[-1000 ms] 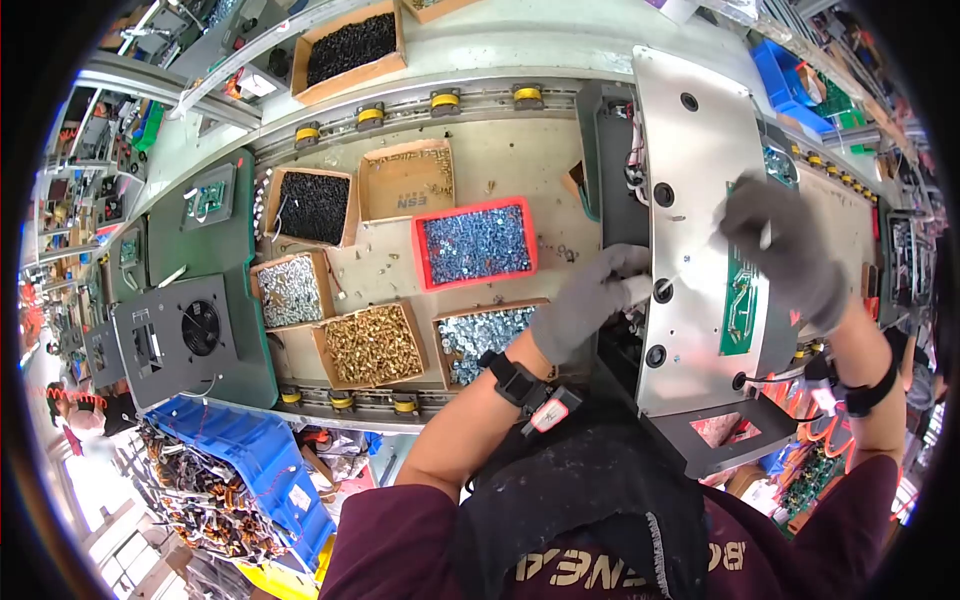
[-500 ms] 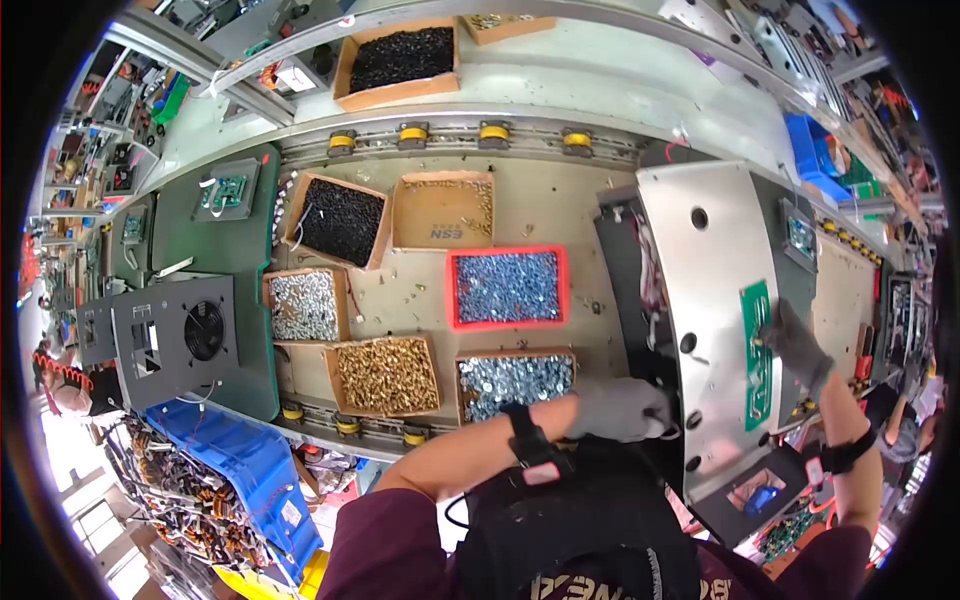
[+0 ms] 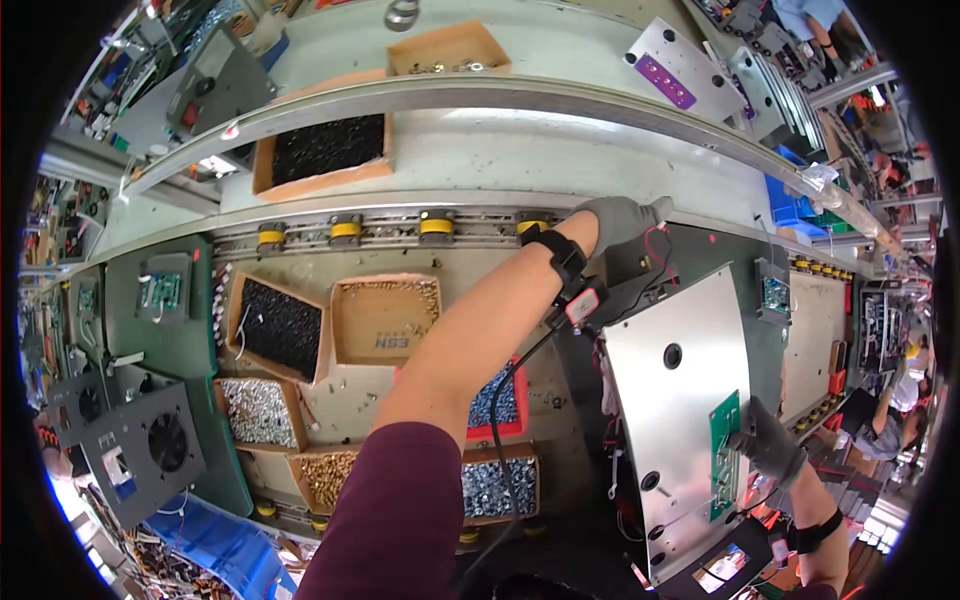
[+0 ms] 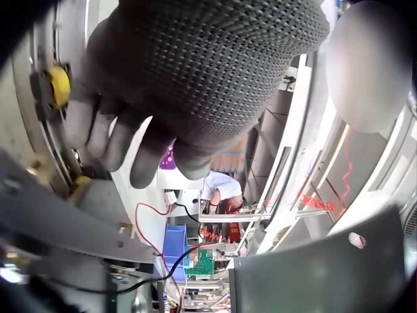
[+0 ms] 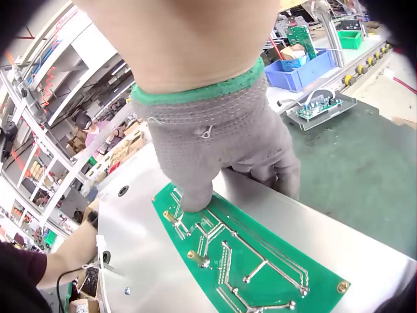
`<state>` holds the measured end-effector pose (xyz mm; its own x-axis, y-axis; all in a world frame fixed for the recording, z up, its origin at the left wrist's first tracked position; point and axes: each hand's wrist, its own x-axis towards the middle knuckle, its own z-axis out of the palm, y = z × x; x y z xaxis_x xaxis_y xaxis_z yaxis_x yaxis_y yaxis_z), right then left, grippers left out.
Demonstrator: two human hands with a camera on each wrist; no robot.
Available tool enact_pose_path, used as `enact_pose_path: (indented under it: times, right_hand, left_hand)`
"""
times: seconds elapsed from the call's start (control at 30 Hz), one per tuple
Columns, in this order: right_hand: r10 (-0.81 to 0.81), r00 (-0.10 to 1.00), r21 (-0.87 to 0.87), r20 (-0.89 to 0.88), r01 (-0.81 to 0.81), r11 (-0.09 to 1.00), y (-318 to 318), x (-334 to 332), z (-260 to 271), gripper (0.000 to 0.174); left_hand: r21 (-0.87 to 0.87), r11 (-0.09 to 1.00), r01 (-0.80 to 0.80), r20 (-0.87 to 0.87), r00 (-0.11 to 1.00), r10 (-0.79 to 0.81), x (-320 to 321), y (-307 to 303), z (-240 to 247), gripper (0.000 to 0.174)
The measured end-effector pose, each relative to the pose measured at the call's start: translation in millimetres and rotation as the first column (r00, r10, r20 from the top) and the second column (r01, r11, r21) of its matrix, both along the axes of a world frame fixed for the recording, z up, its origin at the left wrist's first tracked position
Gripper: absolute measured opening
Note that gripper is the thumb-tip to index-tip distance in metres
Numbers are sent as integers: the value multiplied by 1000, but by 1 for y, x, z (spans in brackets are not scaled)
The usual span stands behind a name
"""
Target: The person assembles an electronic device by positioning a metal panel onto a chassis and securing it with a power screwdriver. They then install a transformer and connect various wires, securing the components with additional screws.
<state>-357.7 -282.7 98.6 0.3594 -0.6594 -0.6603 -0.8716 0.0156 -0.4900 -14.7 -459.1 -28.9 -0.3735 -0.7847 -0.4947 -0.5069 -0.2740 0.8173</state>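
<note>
A silvery metal panel (image 3: 650, 410) with round black fittings lies slanted over a dark housing, and a green circuit board (image 3: 725, 460) sits on its face. The gloved right hand (image 3: 772, 445) grips the panel's right edge; in the right wrist view the right hand (image 5: 218, 143) has its thumb on the green board (image 5: 241, 238) and its fingers over the edge, their tips hidden. Beyond the housing, the gloved left hand (image 3: 622, 222) reaches over the far rail near a red and black wire. Loosely extended, the left hand (image 4: 195, 72) shows nothing in its fingers.
Left of the panel stand boxes of small parts: black pieces (image 3: 280, 330), silver pieces (image 3: 258, 410), a cardboard tray (image 3: 385, 345) and a red tray partly behind the left arm. A metal bar (image 3: 480, 92) crosses above. A grey fan housing (image 3: 145, 450) stands at left.
The left hand has left the panel's near left side and reached far forward over the rail. The right hand, raised earlier, came down to the panel's right edge. The view has shifted.
</note>
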Motion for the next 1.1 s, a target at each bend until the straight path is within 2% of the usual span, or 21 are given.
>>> enact_pose_path:
  times: [0.07,0.13,0.17,0.2,0.27,0.33,0.37,0.43,0.6,0.63,0.7,0.73,0.77,0.8,0.87,0.9,0.93,0.97,1.0,1.07,1.1]
  right_hand:
    - [-127,992,101,25,123,987,-1,10,3,73]
    - [-157,987,141,-8,157,978,-2,5,1,81]
    - [-158,987,129,18,155,980,-2,3,-2,80]
    - [-158,986,120,44,152,981,0,3,-4,79]
    - [-152,985,120,86,141,983,-2,5,-2,77]
    - [-101,991,81,85,94,992,-1,7,3,76]
    - [-66,989,37,131,62,997,0,3,-2,78]
    - [-69,988,51,141,62,997,2,0,-5,81]
    - [-111,986,96,123,100,990,3,-2,-5,81]
    - [-119,985,100,123,107,989,3,0,-2,81]
    - [8,1000,24,-1,-8,1000,-4,8,10,72]
    - [67,996,-8,-66,-67,998,-8,12,17,67]
    - [90,982,-235,-166,-128,963,-11,18,27,63]
    - [88,959,-442,-269,-204,874,-15,27,38,58]
    - [111,990,-764,-81,-134,632,-26,55,50,54]
    - [107,991,-762,-79,-130,634,-29,68,53,54]
    - [191,981,-788,-43,-151,597,-31,81,54,51]
    - [272,962,-813,-11,-168,558,-32,91,54,49]
    - [264,964,-810,-10,-163,564,-32,100,52,49]
    - [444,885,-765,-137,-380,520,-36,113,45,50]
    - [473,871,-763,-134,-396,511,-36,115,33,49]
  left_hand:
    - [-63,993,102,57,994,-99,-14,-22,-11,57]
    - [-22,988,150,-248,957,-151,-11,-23,-9,49]
    - [-26,986,164,-320,933,-164,-8,-23,-12,37]
    - [-16,984,176,-321,931,-172,-3,-17,-8,37]
    - [2,997,74,-503,862,-63,16,-8,7,38]
    - [122,990,-67,-748,649,136,41,9,16,37]
    - [123,990,-69,-740,658,138,53,22,20,37]
    - [179,980,-85,-893,404,198,72,49,28,34]
    - [184,979,-92,-940,274,202,75,91,5,28]
    - [213,957,-197,-944,212,253,70,100,0,29]
    - [276,892,-358,-941,90,327,55,118,7,32]
    - [277,896,-348,-940,94,327,51,125,-2,32]
    - [357,888,-288,-929,-15,369,46,131,-22,33]
    - [456,841,-292,-875,27,484,40,138,-17,32]
    - [643,704,-303,-716,89,692,27,151,-8,31]
    - [380,836,-395,-709,457,538,24,157,-1,29]
    - [86,929,-359,-541,767,346,21,158,1,27]
    - [-355,897,-264,-457,886,80,18,156,-14,27]
    - [-350,901,-257,-457,886,75,16,154,-15,27]
    - [-248,952,-178,-641,767,-24,13,147,-13,33]
    - [-250,952,-176,-642,766,-27,12,143,-12,33]
